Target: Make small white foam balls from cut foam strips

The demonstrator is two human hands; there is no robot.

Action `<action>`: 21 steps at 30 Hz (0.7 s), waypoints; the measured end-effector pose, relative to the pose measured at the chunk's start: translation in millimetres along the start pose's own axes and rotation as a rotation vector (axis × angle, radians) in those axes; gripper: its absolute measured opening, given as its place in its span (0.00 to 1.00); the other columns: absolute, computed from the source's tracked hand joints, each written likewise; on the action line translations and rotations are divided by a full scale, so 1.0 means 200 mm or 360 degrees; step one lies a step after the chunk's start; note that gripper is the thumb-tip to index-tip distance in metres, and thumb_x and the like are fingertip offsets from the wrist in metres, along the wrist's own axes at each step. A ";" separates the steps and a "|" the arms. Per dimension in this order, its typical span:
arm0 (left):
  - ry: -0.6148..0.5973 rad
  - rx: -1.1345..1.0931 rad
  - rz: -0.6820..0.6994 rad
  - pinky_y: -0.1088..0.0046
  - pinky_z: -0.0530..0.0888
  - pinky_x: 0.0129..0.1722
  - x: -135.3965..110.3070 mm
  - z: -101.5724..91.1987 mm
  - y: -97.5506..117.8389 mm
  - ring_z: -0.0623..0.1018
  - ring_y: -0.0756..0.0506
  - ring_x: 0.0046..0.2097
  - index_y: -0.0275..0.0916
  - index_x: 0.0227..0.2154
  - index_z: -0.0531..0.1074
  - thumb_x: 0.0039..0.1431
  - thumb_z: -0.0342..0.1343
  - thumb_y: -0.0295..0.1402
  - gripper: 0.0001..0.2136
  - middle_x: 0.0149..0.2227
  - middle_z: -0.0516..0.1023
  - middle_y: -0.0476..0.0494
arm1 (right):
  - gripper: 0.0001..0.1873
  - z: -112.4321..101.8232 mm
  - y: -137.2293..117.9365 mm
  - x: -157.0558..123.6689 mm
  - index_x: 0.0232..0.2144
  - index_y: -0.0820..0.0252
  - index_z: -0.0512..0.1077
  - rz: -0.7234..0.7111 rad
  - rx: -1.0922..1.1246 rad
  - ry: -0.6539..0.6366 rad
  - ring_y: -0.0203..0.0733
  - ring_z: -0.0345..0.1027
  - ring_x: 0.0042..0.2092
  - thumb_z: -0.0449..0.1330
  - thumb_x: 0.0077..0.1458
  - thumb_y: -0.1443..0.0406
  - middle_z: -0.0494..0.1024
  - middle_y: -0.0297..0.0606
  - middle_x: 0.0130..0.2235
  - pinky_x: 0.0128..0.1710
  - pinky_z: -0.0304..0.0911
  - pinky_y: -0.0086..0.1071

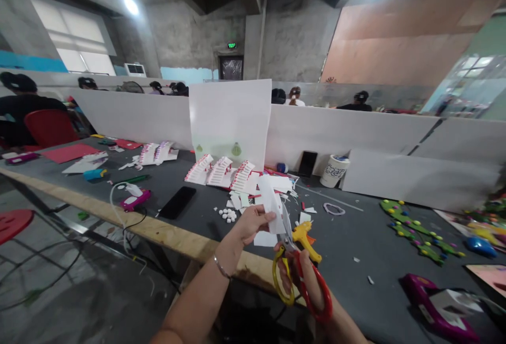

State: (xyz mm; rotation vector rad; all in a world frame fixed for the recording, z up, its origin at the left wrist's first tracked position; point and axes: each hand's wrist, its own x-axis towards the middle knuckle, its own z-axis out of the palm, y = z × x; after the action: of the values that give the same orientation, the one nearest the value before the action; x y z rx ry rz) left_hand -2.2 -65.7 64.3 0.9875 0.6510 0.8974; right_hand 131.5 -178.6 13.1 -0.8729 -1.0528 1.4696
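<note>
My left hand point(253, 226) pinches a long white paper strip point(271, 203) steady, and my right hand point(306, 282) grips scissors with red and yellow plastic loops point(281, 281), blades right by the paper.

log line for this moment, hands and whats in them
left hand: holds white paper | right hand: in red-and-yellow scissors, blades against paper | nearby: yellow glue gun

Two black glass-fronted smartphones point(176, 202), five pleated white-and-red paper stacks point(220, 171), and one pair of red-and-yellow plastic-handled scissors point(300, 281) show.
</note>
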 end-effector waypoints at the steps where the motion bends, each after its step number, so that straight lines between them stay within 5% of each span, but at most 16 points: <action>1: -0.0020 -0.0003 -0.0008 0.69 0.74 0.30 0.00 0.00 0.00 0.76 0.47 0.26 0.30 0.32 0.78 0.30 0.73 0.42 0.25 0.26 0.80 0.41 | 0.33 0.00 0.00 0.00 0.44 0.57 0.67 0.0008 0.0037 -0.0012 0.31 0.55 0.19 0.46 0.54 0.37 0.69 0.32 0.26 0.16 0.53 0.27; 7: -0.0089 0.0008 -0.0005 0.73 0.72 0.29 0.00 0.00 -0.01 0.75 0.49 0.26 0.29 0.30 0.78 0.33 0.72 0.44 0.24 0.26 0.79 0.41 | 0.35 0.00 0.00 0.01 0.45 0.54 0.66 0.0102 0.0218 -0.0084 0.31 0.53 0.18 0.45 0.52 0.36 0.67 0.32 0.26 0.16 0.57 0.28; 14: -0.0063 0.0024 -0.0011 0.71 0.72 0.30 0.02 0.00 -0.02 0.76 0.48 0.26 0.30 0.31 0.78 0.34 0.72 0.42 0.23 0.27 0.79 0.41 | 0.37 0.06 -0.05 0.01 0.40 0.56 0.67 0.0133 0.0263 0.0034 0.28 0.45 0.15 0.53 0.44 0.33 0.58 0.25 0.20 0.12 0.50 0.25; 21: -0.0077 0.0027 0.0017 0.70 0.73 0.31 0.02 0.00 -0.02 0.77 0.47 0.28 0.30 0.33 0.77 0.36 0.72 0.43 0.23 0.29 0.80 0.39 | 0.33 0.05 -0.02 0.02 0.36 0.58 0.67 0.0082 0.0270 0.0075 0.25 0.42 0.14 0.52 0.48 0.35 0.59 0.24 0.19 0.10 0.49 0.24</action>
State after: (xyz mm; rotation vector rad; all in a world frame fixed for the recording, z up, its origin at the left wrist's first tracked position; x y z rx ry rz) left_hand 0.8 -62.6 59.3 1.0259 0.6140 0.8762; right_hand 123.6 -176.6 20.1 -0.8147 -0.8628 1.5493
